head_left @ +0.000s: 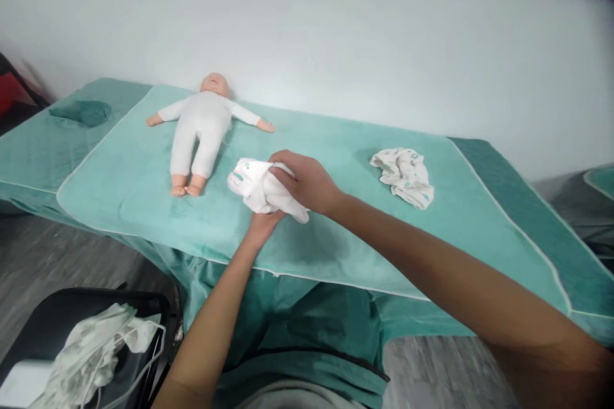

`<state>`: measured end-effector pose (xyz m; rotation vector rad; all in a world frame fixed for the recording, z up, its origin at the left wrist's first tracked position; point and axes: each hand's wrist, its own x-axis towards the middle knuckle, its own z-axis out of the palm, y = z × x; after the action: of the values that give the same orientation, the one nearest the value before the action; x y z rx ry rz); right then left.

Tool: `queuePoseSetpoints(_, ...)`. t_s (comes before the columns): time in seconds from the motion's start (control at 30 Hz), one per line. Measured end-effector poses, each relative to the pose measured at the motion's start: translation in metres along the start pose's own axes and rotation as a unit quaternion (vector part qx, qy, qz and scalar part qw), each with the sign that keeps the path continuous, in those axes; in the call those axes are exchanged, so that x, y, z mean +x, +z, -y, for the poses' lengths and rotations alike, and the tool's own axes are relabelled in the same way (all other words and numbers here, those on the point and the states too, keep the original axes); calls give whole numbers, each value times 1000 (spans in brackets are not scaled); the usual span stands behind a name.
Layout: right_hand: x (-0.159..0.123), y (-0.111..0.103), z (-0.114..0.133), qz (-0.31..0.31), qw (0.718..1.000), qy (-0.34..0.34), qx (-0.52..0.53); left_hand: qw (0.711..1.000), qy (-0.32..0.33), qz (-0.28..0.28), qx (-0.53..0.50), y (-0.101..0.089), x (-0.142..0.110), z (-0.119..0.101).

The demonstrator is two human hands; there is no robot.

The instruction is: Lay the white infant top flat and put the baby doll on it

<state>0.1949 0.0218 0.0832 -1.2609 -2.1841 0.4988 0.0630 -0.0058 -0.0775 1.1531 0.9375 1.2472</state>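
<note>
A bundled white baby garment (263, 188) with a small green print is held up over the near half of the bed; its exact kind does not show. My right hand (307, 180) grips its top right edge, thumb and fingers closed on the fabric. From below, my left hand (265, 225) holds the same garment, its fingers mostly hidden behind the cloth. A baby doll (204, 121) in a white body lies on its back to the left, arms spread and feet toward me. To the right lies a crumpled white printed garment (405, 176).
Beneath everything is a massage bed with a light green cover (144, 204), and a face hole (80, 113) at its left end. A white wall (336, 45) runs behind. A black chair (91, 297) at the lower left bears a pale cloth (91, 348) and a white cord.
</note>
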Motion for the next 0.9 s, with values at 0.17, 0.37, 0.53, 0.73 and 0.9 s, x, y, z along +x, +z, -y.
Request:
queuePoseSetpoints(0.17,-3,-7,-16,-2,998,12,-65,997,5,-71,10,-5,3,10)
queuePoseSetpoints(0.37,-12,-29,-34,-31,989,58,-135,990,29,-135,-37,-6,7,7)
queuePoseSetpoints(0.53,-22,-56,-39,-89,978,70,-175,972,107,-207,-9,-18,8,-41)
queuePoseSetpoints(0.73,-28,-74,-37,-139,973,41,-177,959,152,-235,51,-29,15,-104)
queuePoseSetpoints(0.9,-30,-83,-29,-147,969,33,-193,957,177,-206,106,-38,15,-135)
